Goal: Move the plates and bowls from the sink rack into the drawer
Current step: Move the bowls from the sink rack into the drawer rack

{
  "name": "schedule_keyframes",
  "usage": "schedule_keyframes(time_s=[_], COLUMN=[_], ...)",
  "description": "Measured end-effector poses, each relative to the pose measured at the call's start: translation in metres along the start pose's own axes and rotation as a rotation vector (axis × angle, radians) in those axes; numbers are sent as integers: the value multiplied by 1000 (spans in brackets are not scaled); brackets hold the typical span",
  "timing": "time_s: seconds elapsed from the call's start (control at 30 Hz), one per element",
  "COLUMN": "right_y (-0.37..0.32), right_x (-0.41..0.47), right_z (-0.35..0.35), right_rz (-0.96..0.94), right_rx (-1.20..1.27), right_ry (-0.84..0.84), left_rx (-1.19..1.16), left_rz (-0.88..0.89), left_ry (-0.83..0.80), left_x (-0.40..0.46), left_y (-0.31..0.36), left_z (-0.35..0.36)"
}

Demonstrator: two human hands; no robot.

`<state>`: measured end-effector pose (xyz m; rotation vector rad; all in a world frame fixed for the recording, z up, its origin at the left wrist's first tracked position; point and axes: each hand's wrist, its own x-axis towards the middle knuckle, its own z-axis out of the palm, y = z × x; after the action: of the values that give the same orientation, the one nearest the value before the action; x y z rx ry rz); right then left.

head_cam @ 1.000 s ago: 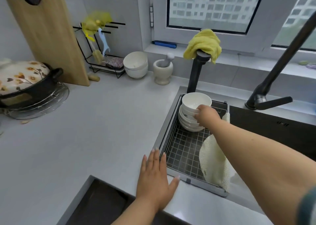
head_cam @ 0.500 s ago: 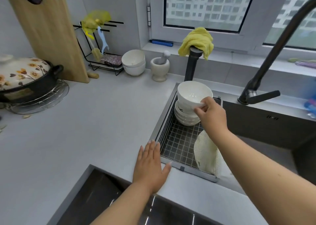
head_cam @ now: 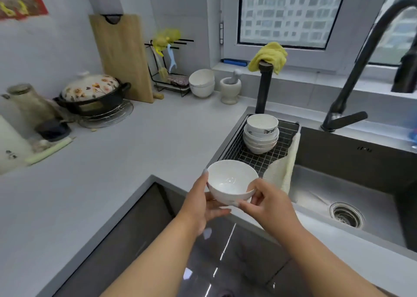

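Note:
I hold one white bowl [head_cam: 231, 182] in the air over the front edge of the counter. My left hand [head_cam: 200, 208] cups its left side and underside, and my right hand [head_cam: 268, 203] pinches its right rim. A stack of several white bowls [head_cam: 261, 136] stands at the back of the wire sink rack [head_cam: 239, 151]. No plates show on the rack. The drawer is not clearly in view; only glossy dark cabinet fronts [head_cam: 225, 263] show below my arms.
A pale cloth [head_cam: 283, 172] hangs over the rack's right side into the steel sink [head_cam: 338, 197]. A black tap [head_cam: 352, 89], a yellow cloth [head_cam: 268, 56], a mortar [head_cam: 230, 89], two more bowls [head_cam: 201, 82], a cutting board [head_cam: 123, 55] and a flowered pot [head_cam: 90, 92] stand on the counter.
My right hand lifted the top bowl off the stack and brought it toward me. My left hand left the counter and took hold of the bowl too. The view tilted and pulled back.

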<state>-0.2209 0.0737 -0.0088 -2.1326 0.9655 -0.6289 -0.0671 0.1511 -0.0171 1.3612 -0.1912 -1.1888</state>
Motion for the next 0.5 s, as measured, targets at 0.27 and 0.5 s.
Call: schedule_keyframes(time_s=[0.27,0.5], right_y=[-47,-99], right_x=[-55,-92], right_z=[34,89], right_rz=[3,313], right_rx=[411,764], right_ry=[-180,-694], left_rx=[-189,-350], left_rz=[124,157], left_ry=[242,450], left_x=[-110,-192], left_y=[-23,-42], left_z=[-45,-102])
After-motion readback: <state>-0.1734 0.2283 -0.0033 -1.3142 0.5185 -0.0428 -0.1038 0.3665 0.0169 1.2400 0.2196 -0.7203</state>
